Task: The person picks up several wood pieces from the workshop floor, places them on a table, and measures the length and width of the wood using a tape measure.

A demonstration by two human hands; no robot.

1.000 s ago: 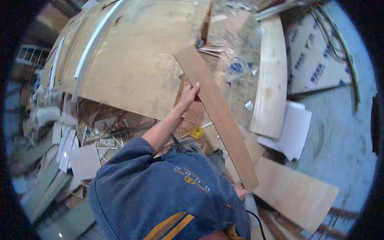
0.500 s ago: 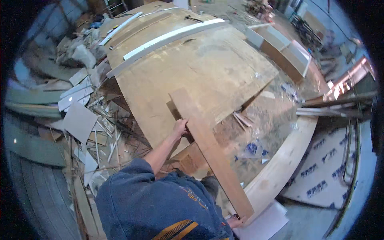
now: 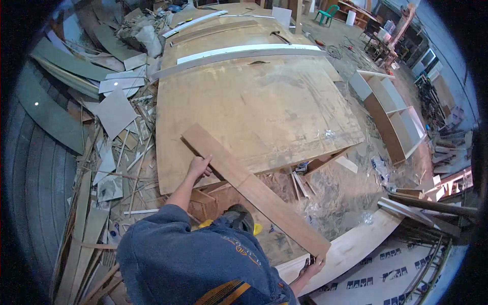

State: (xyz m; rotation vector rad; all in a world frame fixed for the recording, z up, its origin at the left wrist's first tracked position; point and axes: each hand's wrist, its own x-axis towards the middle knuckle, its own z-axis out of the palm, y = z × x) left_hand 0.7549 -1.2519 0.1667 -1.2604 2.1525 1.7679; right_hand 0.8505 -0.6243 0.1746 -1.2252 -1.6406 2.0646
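Note:
A long, flat brown wooden board [image 3: 254, 190] runs slantwise in front of me, from above the near left part of the big plywood tabletop [image 3: 244, 112] down to the right. My left hand [image 3: 199, 168] has its fingers closed at the board's left edge, toward the far end. At the near right end my right hand [image 3: 315, 265] grips the board's corner from below. Something small and dark shows by the right fingers; I cannot make it out. The board's far end overlaps the tabletop; whether it rests there is unclear.
White-topped strips [image 3: 249, 50] and a hammer [image 3: 280, 36] lie across the table's far part. Scrap pieces [image 3: 117, 114] heap up on the left. An open shelf carcass [image 3: 389, 114] lies on the right floor. A pale curved sheet [image 3: 351, 251] stretches near my right hand.
The board has swung so it lies more crosswise, its far end now farther left in view. Both hands still hold it; my right hand has moved up and right in the picture. The whole view has shifted.

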